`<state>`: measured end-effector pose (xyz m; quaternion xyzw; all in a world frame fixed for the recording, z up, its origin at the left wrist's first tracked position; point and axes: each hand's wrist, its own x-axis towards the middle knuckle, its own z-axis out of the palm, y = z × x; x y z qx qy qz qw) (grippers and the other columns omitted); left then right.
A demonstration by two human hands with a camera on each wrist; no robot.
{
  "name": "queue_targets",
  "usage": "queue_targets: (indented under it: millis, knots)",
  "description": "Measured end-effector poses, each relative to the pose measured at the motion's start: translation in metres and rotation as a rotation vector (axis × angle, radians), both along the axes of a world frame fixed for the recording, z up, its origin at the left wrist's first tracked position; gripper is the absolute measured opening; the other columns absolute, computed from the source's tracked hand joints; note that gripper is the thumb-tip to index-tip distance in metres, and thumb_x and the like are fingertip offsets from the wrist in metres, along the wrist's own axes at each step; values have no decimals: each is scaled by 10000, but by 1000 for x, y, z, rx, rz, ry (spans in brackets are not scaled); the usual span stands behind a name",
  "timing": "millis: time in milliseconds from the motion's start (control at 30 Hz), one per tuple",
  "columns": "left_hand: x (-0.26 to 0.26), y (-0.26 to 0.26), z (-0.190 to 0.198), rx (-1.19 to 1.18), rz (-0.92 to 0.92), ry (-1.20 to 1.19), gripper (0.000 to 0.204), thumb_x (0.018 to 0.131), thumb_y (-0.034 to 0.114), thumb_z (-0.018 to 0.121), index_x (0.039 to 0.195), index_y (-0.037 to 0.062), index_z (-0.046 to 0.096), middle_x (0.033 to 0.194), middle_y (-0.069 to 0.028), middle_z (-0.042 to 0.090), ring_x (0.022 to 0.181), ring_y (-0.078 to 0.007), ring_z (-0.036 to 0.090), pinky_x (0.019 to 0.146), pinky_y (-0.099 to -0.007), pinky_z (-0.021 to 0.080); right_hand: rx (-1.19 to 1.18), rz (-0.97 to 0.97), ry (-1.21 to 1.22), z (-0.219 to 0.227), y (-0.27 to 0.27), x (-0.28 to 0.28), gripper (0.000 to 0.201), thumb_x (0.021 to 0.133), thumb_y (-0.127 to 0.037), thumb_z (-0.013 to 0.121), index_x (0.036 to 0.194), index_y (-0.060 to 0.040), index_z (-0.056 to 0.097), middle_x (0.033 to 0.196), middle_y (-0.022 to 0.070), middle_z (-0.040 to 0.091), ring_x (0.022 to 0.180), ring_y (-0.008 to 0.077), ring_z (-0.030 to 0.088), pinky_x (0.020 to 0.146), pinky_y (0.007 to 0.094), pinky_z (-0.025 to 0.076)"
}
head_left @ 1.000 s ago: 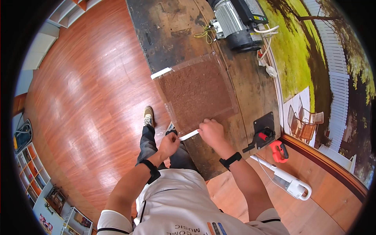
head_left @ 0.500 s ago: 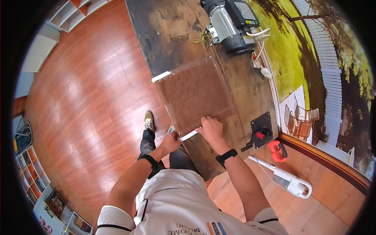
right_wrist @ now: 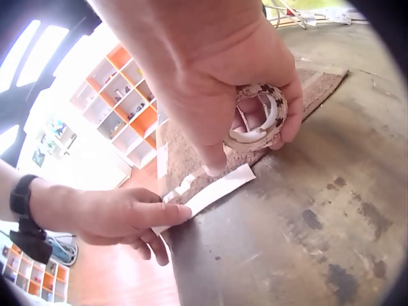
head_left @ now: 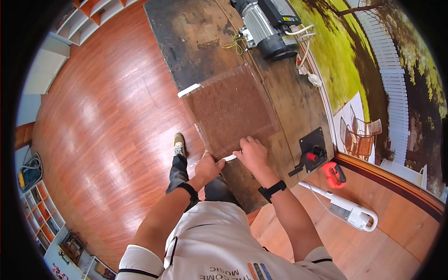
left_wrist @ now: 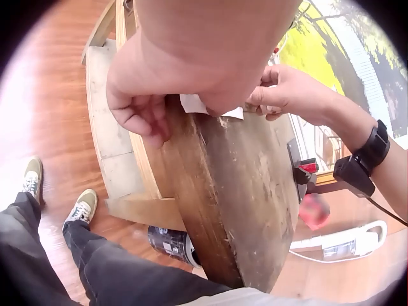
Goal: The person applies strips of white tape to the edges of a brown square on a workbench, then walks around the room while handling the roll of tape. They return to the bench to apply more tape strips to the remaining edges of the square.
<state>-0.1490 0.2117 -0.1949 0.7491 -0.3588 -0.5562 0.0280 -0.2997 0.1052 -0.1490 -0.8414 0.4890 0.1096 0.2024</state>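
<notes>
A square brown, rough-textured sheet (head_left: pixel 228 112) with clear taped borders lies on the dark wooden table. Along its near edge runs a white tape strip (right_wrist: pixel 223 188). My left hand (head_left: pixel 208 169) is at the table corner; its straight thumb (right_wrist: pixel 162 213) presses on the strip while the other fingers hang below the tabletop edge. My right hand (head_left: pixel 253 154) holds a tape roll (right_wrist: pixel 253 136) with curled fingers, visible in the right wrist view. Its thumb points down at the sheet's edge beside the strip. Another white strip (head_left: pixel 189 90) sits at the sheet's far left corner.
An electric motor (head_left: pixel 268 32) with cables stands at the table's far end. A black plate with a red part (head_left: pixel 313 151) is to the right. Past the table's near right end are a red tool (head_left: pixel 333 174) and a white handheld vacuum (head_left: pixel 347 210).
My left hand has slid right along the white strip, covering its left end, so less of the strip shows between the hands. The right hand stays near the same spot.
</notes>
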Motion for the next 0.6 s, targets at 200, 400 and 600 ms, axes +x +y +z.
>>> queue_targets:
  millis: [200, 400, 600]
  knots:
    - [-8, 19, -16, -147, 166, 53, 624, 869, 435, 648, 1190, -76, 490, 1056, -281, 662, 1026, -419, 633, 864, -453, 497, 7, 114, 7, -9, 14, -1, 407, 712, -324, 806, 969, -89, 594, 984, 114, 610, 924, 329, 631, 736, 413, 540]
    - [-2, 10, -15, -120, 165, 90, 621, 865, 439, 644, 1189, -71, 499, 1054, -280, 662, 1017, -414, 641, 860, -447, 498, 77, 69, 81, -7, 6, 12, 502, 686, -363, 828, 1020, -79, 582, 1008, 122, 611, 938, 324, 644, 746, 388, 550]
    - [-8, 8, -8, -18, 80, 26, 668, 822, 469, 662, 1193, -64, 505, 1048, -261, 669, 1008, -402, 646, 865, -439, 500, 73, 45, 180, -16, 7, 22, 573, 653, -405, 848, 1041, -78, 579, 1058, 124, 611, 940, 329, 651, 765, 386, 549]
